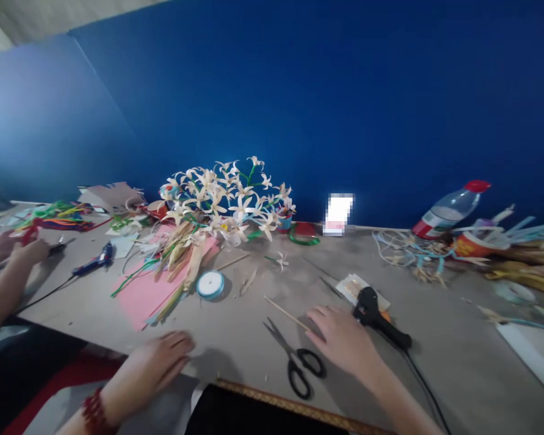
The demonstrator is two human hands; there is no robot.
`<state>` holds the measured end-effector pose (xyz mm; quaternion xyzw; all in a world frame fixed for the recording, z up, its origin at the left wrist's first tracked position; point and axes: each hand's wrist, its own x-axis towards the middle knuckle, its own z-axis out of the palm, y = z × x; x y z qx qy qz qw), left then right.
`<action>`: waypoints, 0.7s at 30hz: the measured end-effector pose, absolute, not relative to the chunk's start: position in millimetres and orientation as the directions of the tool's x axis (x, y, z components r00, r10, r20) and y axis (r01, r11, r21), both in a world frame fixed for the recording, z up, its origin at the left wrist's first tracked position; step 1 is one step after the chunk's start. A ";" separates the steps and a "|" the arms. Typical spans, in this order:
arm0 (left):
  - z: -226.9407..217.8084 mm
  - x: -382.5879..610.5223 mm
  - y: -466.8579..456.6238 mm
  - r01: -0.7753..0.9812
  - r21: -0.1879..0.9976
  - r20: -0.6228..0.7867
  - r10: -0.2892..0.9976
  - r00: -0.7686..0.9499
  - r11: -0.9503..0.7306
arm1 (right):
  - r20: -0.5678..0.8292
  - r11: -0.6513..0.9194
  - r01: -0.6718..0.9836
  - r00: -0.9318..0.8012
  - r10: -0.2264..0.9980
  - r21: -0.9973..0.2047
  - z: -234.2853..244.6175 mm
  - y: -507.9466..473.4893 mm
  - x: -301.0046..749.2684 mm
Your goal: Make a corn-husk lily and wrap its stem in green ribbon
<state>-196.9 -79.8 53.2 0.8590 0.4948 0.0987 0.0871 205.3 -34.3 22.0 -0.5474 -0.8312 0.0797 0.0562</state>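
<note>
My left hand (156, 368), with a red bead bracelet (95, 412), is at the table's front edge, slightly blurred; its thumb stands apart from the fingers and nothing shows in it. My right hand (344, 341) lies low over the table, thumb and fingers apart. One end of a thin wooden stick (284, 312) reaches its thumb; whether they touch is unclear. Black-handled scissors (294, 357) lie just left of this hand. On its other side rests a black glue gun (381, 319), beside a small packet (351, 287). A blue-rimmed ribbon spool (210, 284) lies farther left.
Cream-petaled handmade flowers (226, 199) stand at the back, above pink paper (149, 293) and husk strips. At far left, another person's hands (27, 251) work near a blue glue gun (93, 260). A red-capped bottle (451, 208) leans at right, by an orange cup (474, 244).
</note>
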 end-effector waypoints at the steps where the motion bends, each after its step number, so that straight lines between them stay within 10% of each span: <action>1: 56.0 -180.1 -61.4 0.775 0.228 0.096 0.805 0.585 -0.590 | -0.025 0.372 0.913 -0.381 0.924 -0.165 22.3 -36.2 204.6; 5: 56.4 -109.7 -0.9 0.563 0.133 0.217 0.578 0.786 -0.816 | -0.050 0.330 0.934 -0.340 0.939 -0.136 18.4 -43.6 202.9; 21: 4.8 -55.1 51.1 0.510 0.199 0.102 0.535 0.838 -0.837 | 0.050 0.254 0.959 -0.250 0.967 -0.128 13.1 -49.1 178.8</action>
